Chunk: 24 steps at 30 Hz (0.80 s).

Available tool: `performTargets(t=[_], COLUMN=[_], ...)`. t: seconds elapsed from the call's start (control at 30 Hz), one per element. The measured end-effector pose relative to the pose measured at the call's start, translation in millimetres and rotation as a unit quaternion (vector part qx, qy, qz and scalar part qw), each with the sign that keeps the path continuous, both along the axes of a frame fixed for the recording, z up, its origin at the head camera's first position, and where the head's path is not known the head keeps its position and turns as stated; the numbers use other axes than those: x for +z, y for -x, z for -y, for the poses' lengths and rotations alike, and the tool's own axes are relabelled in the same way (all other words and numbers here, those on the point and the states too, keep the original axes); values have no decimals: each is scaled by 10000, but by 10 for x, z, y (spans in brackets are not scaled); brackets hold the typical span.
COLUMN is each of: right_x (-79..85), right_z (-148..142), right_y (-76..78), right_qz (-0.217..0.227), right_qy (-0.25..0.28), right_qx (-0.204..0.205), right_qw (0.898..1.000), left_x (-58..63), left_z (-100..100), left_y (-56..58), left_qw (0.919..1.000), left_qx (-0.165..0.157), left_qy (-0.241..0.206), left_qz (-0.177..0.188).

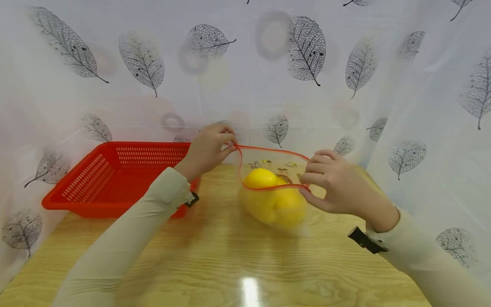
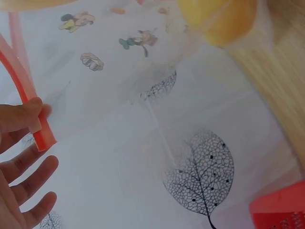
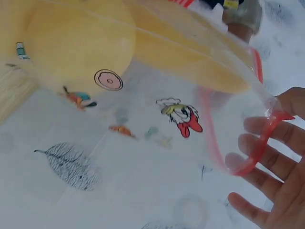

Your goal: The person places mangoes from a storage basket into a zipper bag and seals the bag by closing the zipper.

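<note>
A clear zip bag [image 1: 268, 149] with a red zip strip and printed cartoon figures hangs between the two hands, its mouth spread wide. Inside sit yellow rounded things [image 1: 261, 178], smooth and fruit-like. My left hand [image 1: 215, 143] pinches one end of the red strip [image 2: 44, 136] between thumb and forefinger; the other fingers are spread. At the opposite corner, my right hand [image 1: 337, 185] grips the bag's edge by thumb and fingers, several fingertips [image 3: 252, 143] showing through the clear plastic. The bag's lower part is close over the wooden table [image 1: 215, 256].
A red plastic basket [image 1: 126, 209] with slotted walls stands left on the table, partly behind the left forearm. Behind and at the sides hangs a white curtain [image 1: 245, 94] printed with dark leaves. Each wrist wears a black strap [image 1: 366, 241].
</note>
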State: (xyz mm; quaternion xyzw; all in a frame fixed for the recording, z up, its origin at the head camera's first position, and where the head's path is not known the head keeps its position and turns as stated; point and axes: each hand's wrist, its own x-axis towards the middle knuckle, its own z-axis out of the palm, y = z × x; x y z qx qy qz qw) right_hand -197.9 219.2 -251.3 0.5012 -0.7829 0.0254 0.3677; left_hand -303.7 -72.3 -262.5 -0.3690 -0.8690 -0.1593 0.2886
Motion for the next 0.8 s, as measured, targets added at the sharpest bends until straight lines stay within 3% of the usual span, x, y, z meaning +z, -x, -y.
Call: performTargets(t=[0.23,0.5,0.63,0.8], right_x=[67,132,132,86], right_z=[-282,-529,-556,-514], right_y=[208,394,448,494], right_qz=[576,1570,1734,1684], right_qy=[245,678,828,637], right_qx=[335,615,622,576], right_qw=[9975,9833,9794,9820], left_x=[82,233,259,191], left_z=[72,118,124,130], left_y=[-30,-218,-290,-321], left_qw=[9999,9989,9982,9976], left_qx=[17,-64,-97,-110], left_qy=[11,-267,-371,-303], left_qz=[103,380,466,606])
